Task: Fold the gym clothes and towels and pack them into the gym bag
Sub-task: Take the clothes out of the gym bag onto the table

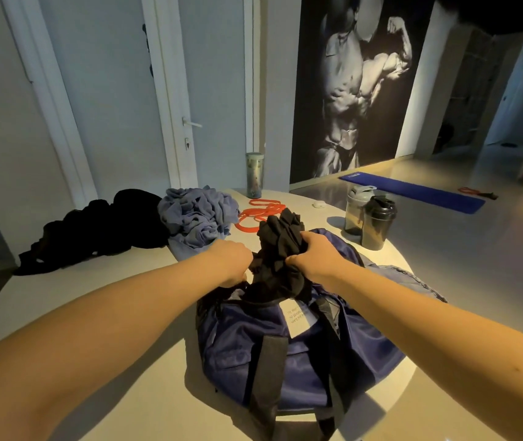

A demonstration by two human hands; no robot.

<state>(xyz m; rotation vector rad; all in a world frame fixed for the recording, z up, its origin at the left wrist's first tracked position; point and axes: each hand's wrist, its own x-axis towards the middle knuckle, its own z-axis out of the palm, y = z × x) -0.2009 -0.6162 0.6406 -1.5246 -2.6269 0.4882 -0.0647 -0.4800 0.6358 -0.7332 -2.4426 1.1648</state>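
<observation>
Left forearm (145,300), right forearm (397,300): bare, seemingly throughout.

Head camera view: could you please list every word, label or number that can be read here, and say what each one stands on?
White label on the gym bag: a few lines of dark capitals, too blurred to quote.
Blue mat: a small white mark near its left end, too small to read.
Tumbler, shakers and poster: no legible text.

Navy gym bag (253,342) with grey-black straps, crumpled black garment (280,249), dusty-blue towel (198,213), black clothes heap (94,227), orange-red bands (258,213), cream counter (110,297), royal-blue mat (413,192)
</observation>
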